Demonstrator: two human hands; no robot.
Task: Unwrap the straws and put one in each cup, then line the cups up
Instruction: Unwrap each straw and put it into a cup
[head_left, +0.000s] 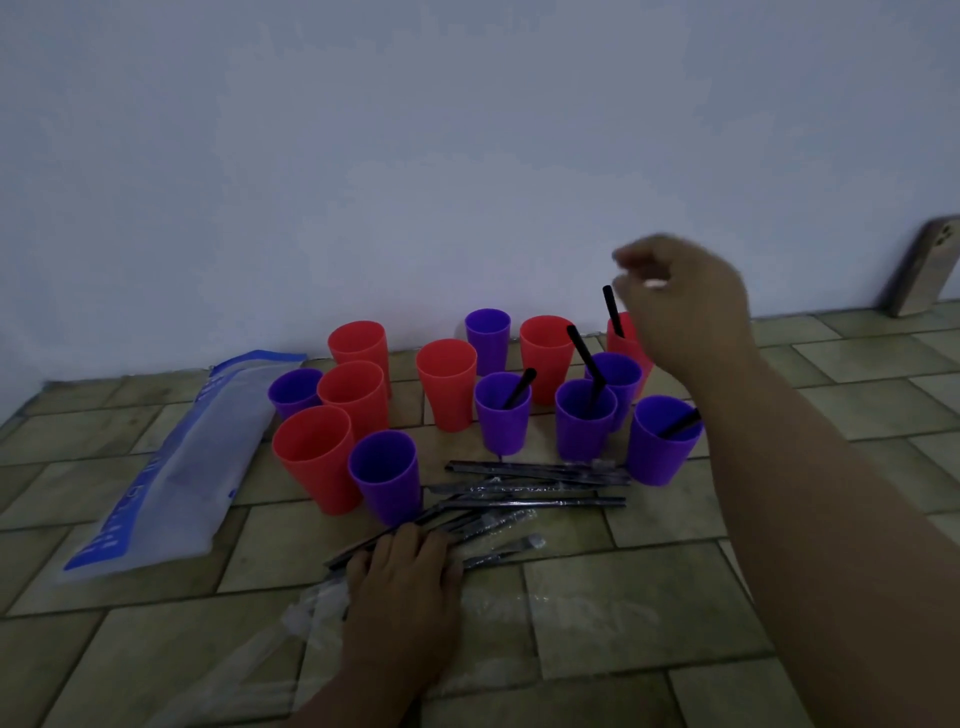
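- Thirteen cups stood in a loose cluster on the tiled floor (675, 597), close to the far wall (415, 156): six red cups (448, 395) and seven purple cups (387, 483).
- Four unwrapped black straws leaned in cups on the right of the cluster. One was in the far-right red cup (621, 345), which the right hand partly hid.
- One straw was in the middle purple cup (503, 426) and one in the near-right purple cup (660, 457).
- One long straw (584, 358) rose from two purple cups that stood touching; it appeared to sit in the nearer one.
- Wrapped straws (540, 486) lay in a scattered pile on the floor just near of the cups.
- Right hand (680, 306): raised over the far-right red cup, fingers curled just beside the top of that cup's straw (612, 312). Blur hid whether they pinched it.
- Left hand (400, 577): palm down, fingers laid flat on the near ends of the wrapped straws.
- Clear empty wrappers (311, 613) lay beside the left hand, on its near left.
- Blue-and-clear plastic bag (171, 467): flat on the floor, left of the cups.
- Phone (924, 270): propped against the wall at far right, well apart from the cups.
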